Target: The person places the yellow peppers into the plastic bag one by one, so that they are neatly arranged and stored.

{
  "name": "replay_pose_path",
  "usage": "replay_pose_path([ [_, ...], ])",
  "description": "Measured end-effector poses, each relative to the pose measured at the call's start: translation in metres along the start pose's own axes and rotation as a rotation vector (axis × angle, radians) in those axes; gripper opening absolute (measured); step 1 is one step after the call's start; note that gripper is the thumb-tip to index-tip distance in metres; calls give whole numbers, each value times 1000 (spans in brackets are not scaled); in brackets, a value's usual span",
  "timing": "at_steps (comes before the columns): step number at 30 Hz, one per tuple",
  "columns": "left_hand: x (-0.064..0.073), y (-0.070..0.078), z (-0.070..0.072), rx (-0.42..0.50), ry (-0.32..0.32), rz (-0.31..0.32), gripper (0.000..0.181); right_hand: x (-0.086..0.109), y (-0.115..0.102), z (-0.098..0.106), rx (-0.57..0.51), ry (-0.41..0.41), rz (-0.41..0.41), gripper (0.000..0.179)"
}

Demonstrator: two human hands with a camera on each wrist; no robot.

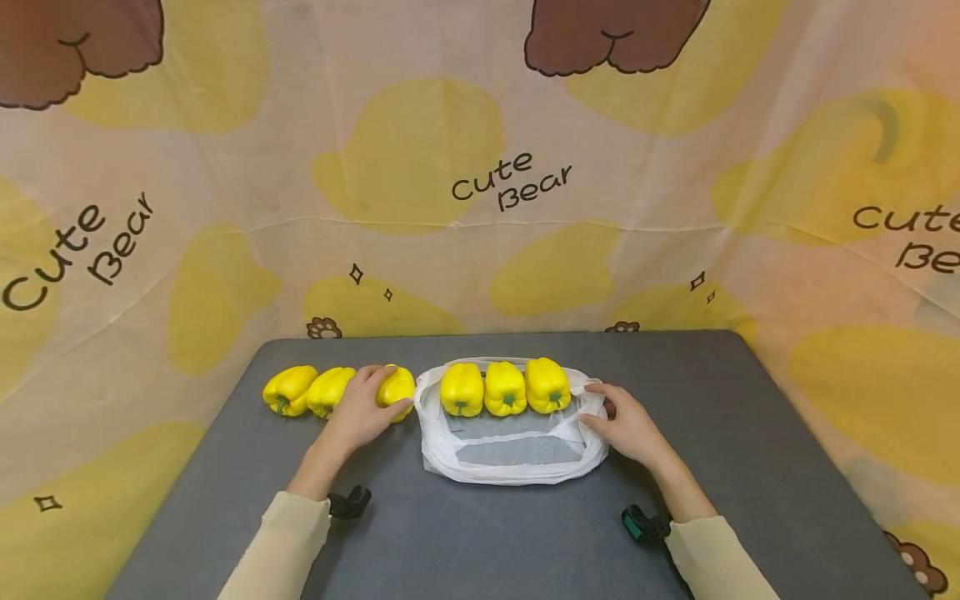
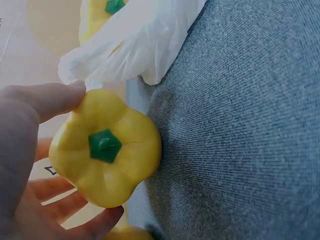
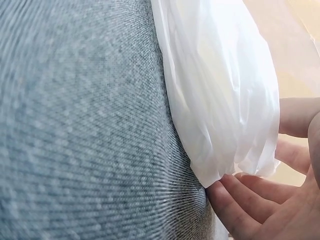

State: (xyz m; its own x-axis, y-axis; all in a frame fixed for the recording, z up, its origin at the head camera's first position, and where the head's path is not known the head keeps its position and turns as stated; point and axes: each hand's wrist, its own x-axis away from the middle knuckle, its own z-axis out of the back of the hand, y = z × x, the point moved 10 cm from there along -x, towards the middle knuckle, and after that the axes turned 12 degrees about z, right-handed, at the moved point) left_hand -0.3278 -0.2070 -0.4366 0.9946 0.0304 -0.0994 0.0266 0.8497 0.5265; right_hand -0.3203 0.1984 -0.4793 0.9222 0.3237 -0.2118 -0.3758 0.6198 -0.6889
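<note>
My left hand (image 1: 365, 408) grips a yellow bell pepper (image 1: 396, 388) just left of a white plastic bag (image 1: 517, 473). In the left wrist view, thumb and fingers lie around this pepper, its green stem (image 2: 105, 145) facing the camera. The bag lies with its mouth spread wide and its rim rolled outward. Inside, along the back, three yellow bell peppers (image 1: 505, 388) stand in a row. At the bag's right side, my right hand (image 1: 628, 423) holds the rim between thumb and fingers; the plastic (image 3: 225, 100) hides some of the fingertips.
Two more yellow bell peppers (image 1: 290, 390) rest on the grey table (image 1: 480, 542), left of my left hand. A patterned cloth (image 1: 420, 275) hangs behind the table and along its sides. Dark bands (image 1: 643, 525) with camera mounts sit on both wrists.
</note>
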Motion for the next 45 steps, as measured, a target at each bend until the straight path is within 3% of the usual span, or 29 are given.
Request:
replay_pose_path([
  [11, 2, 1, 7, 23, 3, 16, 67, 1, 0, 0, 2, 2, -13, 55],
  [21, 10, 25, 39, 64, 94, -42, 64, 1, 1, 0, 9, 6, -18, 55],
  [29, 14, 43, 51, 99, 135, -83, 64, 0, 3, -1, 1, -6, -26, 56],
  [45, 24, 95, 29, 170, 88, -226, 63, 0, -1, 0, -4, -9, -11, 54],
])
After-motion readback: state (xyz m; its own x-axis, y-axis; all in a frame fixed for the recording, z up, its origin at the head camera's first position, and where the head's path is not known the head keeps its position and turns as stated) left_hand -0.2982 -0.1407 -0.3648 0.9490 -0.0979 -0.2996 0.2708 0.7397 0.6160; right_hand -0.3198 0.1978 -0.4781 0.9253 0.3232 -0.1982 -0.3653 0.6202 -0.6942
